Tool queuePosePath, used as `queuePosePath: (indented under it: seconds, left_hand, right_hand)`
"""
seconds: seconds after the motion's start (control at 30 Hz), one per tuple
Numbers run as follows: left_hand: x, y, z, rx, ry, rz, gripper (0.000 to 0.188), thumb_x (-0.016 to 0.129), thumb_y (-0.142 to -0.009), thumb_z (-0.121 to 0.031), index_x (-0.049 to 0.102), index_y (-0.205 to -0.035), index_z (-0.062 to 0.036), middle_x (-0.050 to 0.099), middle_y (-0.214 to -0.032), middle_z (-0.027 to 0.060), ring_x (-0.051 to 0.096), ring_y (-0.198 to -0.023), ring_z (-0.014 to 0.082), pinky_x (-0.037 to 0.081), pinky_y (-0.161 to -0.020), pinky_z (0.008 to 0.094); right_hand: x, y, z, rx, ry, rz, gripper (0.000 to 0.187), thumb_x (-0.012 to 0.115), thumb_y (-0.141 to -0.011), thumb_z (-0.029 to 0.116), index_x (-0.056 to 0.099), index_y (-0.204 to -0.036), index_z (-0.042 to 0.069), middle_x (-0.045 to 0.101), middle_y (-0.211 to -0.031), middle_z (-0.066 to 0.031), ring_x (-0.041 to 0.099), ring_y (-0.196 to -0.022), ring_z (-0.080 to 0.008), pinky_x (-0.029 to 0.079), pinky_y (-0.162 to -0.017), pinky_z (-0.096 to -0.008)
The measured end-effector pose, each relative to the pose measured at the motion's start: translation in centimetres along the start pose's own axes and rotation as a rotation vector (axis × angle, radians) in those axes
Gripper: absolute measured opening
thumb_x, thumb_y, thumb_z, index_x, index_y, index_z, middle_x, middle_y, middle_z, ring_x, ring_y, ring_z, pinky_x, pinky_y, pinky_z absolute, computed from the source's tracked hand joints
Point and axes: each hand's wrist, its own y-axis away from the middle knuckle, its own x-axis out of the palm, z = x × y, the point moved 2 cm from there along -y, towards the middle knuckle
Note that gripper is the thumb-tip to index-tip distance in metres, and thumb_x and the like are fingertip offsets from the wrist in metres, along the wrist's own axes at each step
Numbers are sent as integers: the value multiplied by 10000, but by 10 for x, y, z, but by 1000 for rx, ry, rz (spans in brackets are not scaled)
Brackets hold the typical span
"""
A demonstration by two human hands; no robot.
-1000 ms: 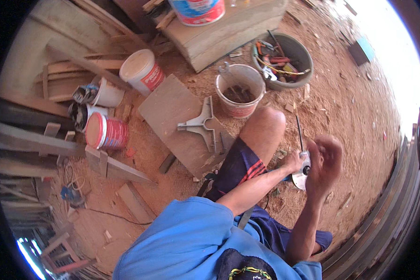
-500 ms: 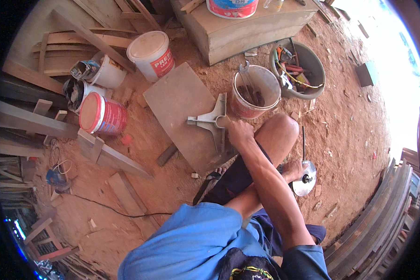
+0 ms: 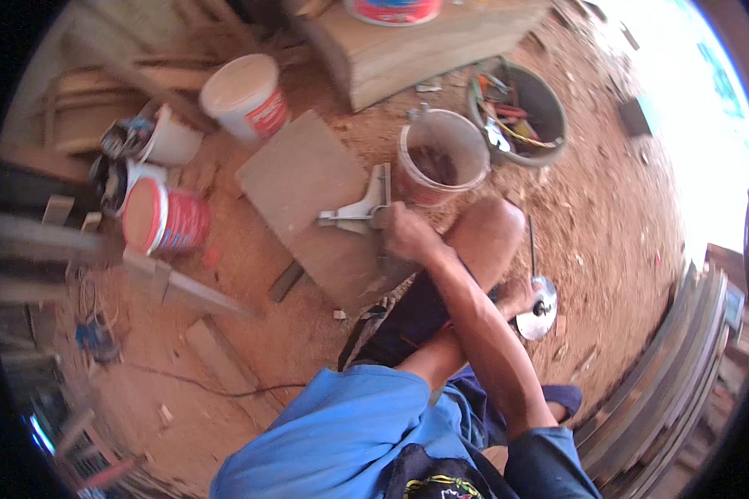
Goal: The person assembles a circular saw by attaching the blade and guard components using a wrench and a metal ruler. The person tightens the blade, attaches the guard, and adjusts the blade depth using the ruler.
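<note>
My right hand (image 3: 412,233) is closed at the hub of a grey metal bracket (image 3: 359,206) with several arms, over a flat square board (image 3: 295,179) on the ground. Part of the bracket is hidden behind the fingers. Crossing under my right forearm, my left arm reaches to the right. My left hand (image 3: 514,294) is closed at the edge of a shiny metal disc (image 3: 535,314) with a black hub. How the fingers grip it is partly hidden. From near the disc a thin dark rod (image 3: 533,245) stands out.
Beyond my raised knee are an open bucket (image 3: 408,179) and a grey-green tub (image 3: 562,133) of tools. White and red pails (image 3: 240,91) stand left of the board, near timber. A wooden block (image 3: 441,62) lies at the back. Stacked planks (image 3: 666,374) line the right; a dark cable (image 3: 216,388) crosses the ground.
The whole view has shifted, so most things appear a little further left, with some blur. My right hand stays at the bracket and my left hand at the disc.
</note>
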Motion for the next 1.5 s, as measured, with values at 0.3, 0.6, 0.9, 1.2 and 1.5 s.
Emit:
queuePosePath:
  seconds: [0.3, 0.6, 0.9, 1.2, 1.5]
  left_hand:
    - [14, -20, 17, -14, -152, 92, 635, 527, -972, -634, 650, -1186, -50, 713, -1107, 260, 676, -1085, 447, 513, -923, 555]
    - [-12, 4, -1, 70, -410, -22, 717, 546, -961, -653, 630, -1192, 21, 694, -1111, 309, 678, -1092, 437, 512, -927, 525]
    - [-32, 81, 12, -54, -649, 317, 644, 775, -764, -433, 641, -1209, 13, 721, -1109, 271, 712, -1037, 399, 554, -891, 483]
    - [-16, 171, -48, -346, -161, 0, 539, 719, -746, -229, 611, -1177, 76, 705, -1078, 313, 707, -1036, 430, 567, -892, 493]
    - [-90, 333, -214, -447, 78, -143, 531, 674, -806, -225, 517, -1207, 87, 689, -1043, 342, 697, -1008, 482, 573, -867, 541]
  right_hand:
    - [-2, 1, 23, -228, 125, -15, 287, 611, -897, 167, 641, -1162, 62, 692, -1025, -215, 738, -890, -388, 613, -685, -491]
    - [-142, 120, 14, -306, -464, -520, 207, 588, -943, 168, 527, -1115, 70, 698, -789, -196, 716, -750, -403, 546, -601, -526]
    - [-295, 418, -208, -60, -702, -1252, 183, 658, -1018, 210, 624, -1143, 81, 657, -1008, -26, 635, -922, -105, 550, -752, -284]
    - [-168, 682, -288, 712, 175, -994, 355, 534, -1000, 96, 590, -1335, -9, 575, -1265, -226, 592, -1194, -368, 512, -985, -442]
    - [-109, 826, -166, 1529, -1499, -634, 148, 553, -960, 306, 610, -895, 185, 474, -635, 69, 389, -447, -84, 371, -430, -266]
